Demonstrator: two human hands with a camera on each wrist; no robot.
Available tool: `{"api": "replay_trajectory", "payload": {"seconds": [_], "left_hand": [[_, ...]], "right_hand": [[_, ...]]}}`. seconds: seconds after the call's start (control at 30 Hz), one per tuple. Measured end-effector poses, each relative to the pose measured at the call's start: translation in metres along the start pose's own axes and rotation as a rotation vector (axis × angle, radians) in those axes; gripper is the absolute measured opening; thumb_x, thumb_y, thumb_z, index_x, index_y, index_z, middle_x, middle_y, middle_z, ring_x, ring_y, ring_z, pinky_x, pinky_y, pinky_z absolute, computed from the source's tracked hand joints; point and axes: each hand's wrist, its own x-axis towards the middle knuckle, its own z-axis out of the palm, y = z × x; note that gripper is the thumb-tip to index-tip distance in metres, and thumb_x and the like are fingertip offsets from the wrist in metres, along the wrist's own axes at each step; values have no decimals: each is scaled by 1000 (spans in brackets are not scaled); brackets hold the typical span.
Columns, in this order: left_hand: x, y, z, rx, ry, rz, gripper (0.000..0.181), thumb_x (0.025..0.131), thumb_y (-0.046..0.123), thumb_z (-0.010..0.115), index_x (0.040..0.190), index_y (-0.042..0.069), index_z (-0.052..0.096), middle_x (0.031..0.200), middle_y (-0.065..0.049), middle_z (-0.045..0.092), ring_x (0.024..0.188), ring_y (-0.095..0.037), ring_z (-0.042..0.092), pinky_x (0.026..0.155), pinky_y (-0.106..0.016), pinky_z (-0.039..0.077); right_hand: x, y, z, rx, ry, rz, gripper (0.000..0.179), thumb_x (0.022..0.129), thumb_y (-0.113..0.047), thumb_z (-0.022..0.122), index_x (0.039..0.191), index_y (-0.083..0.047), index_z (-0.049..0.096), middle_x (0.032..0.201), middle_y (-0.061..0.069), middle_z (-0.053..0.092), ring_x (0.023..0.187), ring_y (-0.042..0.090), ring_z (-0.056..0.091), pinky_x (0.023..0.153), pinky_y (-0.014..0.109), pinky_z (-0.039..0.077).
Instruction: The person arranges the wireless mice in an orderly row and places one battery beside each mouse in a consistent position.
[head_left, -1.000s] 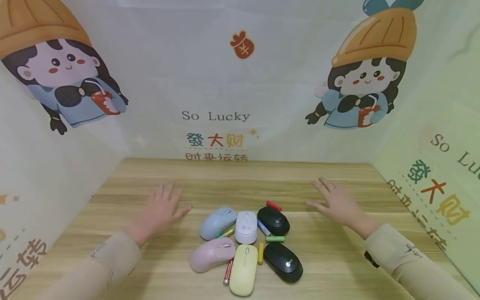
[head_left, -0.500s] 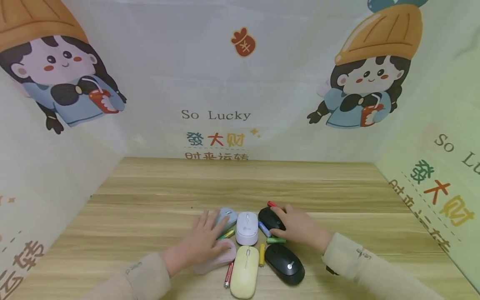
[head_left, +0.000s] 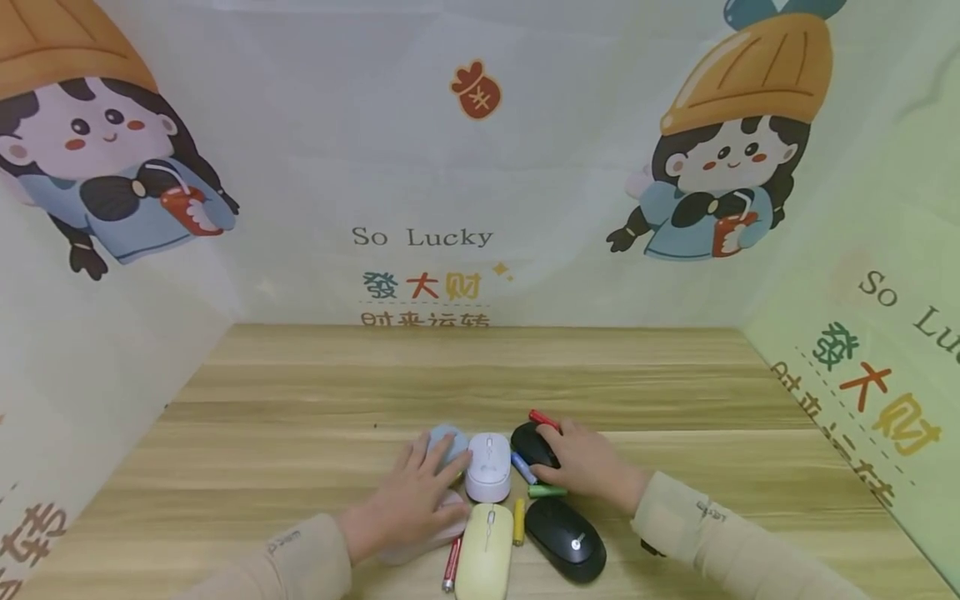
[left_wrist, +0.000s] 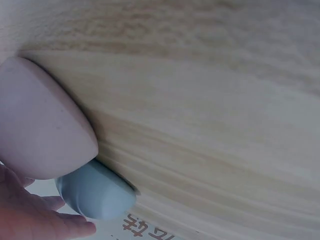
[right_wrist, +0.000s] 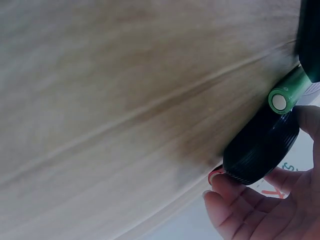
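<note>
Gripping far black mouse, right fingers, left fingers spread, grained tabletop, printed backdrop.

6 mice: 2 black, 1 white, 1 yellow, 1 blue, 1 pink | 5 batteries clearly seen: 2 red, 1 blue, 1 green, 1 yellow | 2 hands | 2 cartoon figures
</note>
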Motion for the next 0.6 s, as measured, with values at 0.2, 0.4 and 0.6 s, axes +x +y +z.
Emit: {"api": "replay_trajectory", "payload": {"seconds": [0.2, 0.4, 0.6], "left_hand": [[0, 2, 1, -13, 0, 3, 64, 90, 50, 43, 141, 12, 35, 147, -23, 23, 131, -52, 16, 106, -60, 16], [-1, 1, 1, -26, 30, -14, 66, 91, 49, 43, 142, 9, 32, 147, -22, 22, 132, -50, 16, 107, -58, 17], [-1, 0, 2, -44, 38, -14, 65, 91, 49, 42, 141, 9, 33, 147, -23, 23, 131, -51, 16, 106, -59, 18]], "right_hand": [[0, -1, 2, 15, 6, 26, 53, 82, -42, 62, 119, -6, 53, 99, 18, 56, 78, 23, 54, 64, 39, 48], [2, -3, -4, 91, 16, 85, 52, 83, -39, 61, 122, -6, 52, 98, 18, 59, 75, 22, 55, 60, 38, 48], [9, 16, -24, 154, 54, 165, 55, 83, -36, 60, 127, -5, 50, 104, 19, 59, 78, 24, 58, 59, 38, 49]]}}
